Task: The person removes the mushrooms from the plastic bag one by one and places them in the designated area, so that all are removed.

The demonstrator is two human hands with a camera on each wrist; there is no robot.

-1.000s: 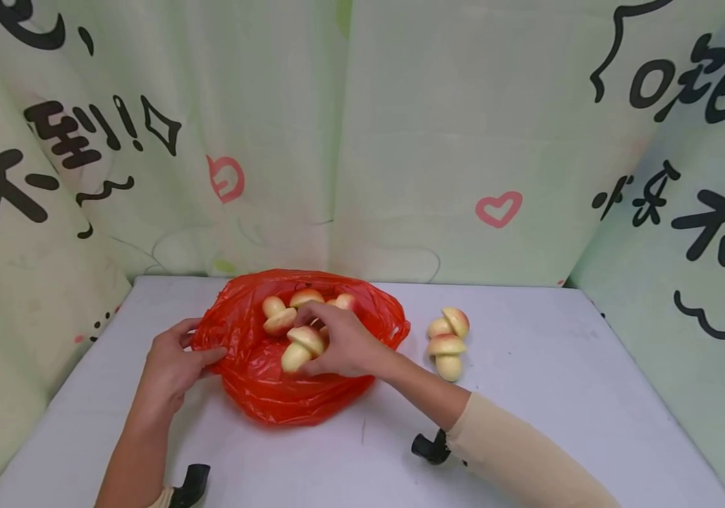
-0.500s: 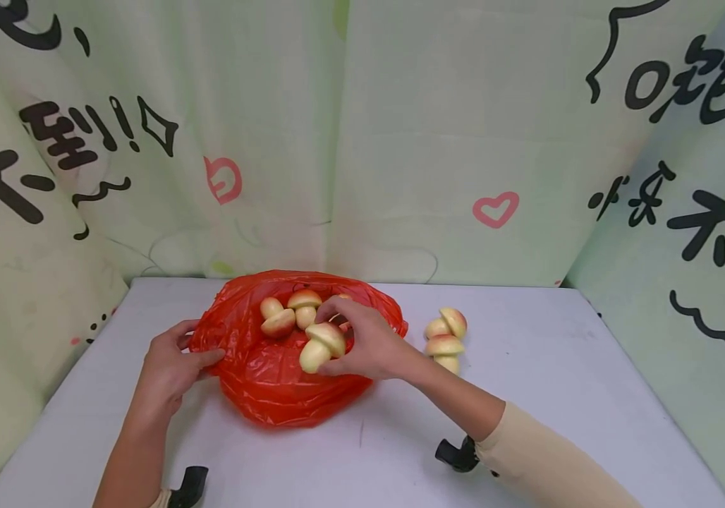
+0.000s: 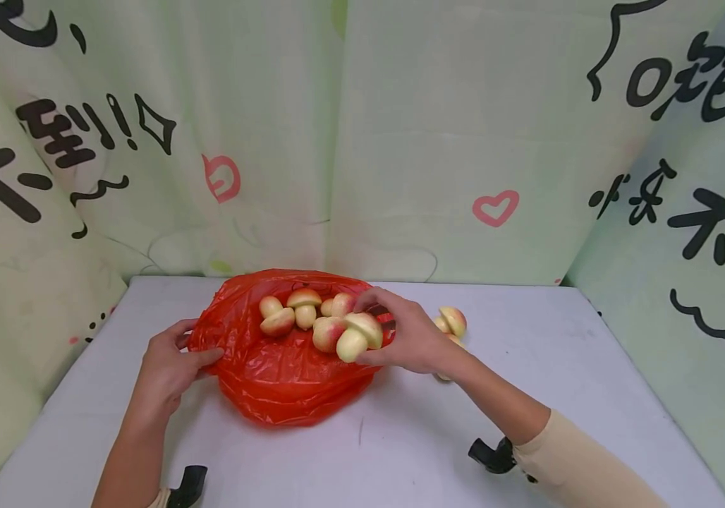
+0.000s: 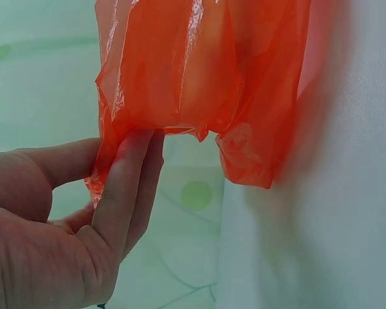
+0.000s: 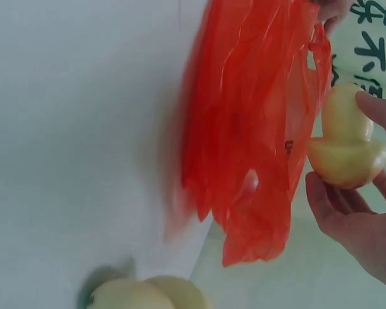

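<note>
Evidently to keep its mouth spread open on the white counter (image 3: 527,395), the left hand (image 3: 168,370) pinches the red plastic bag (image 3: 273,381) rim at centre frame, while the right hand (image 3: 410,342) fingers grip a toy mushroom (image 3: 356,337) just above the bag's right edge.

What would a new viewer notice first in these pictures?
First the red plastic bag in the middle of the white table, with toy mushrooms inside. The right hand holds one mushroom over the bag's right edge, while the left hand pinches its left rim.
</note>
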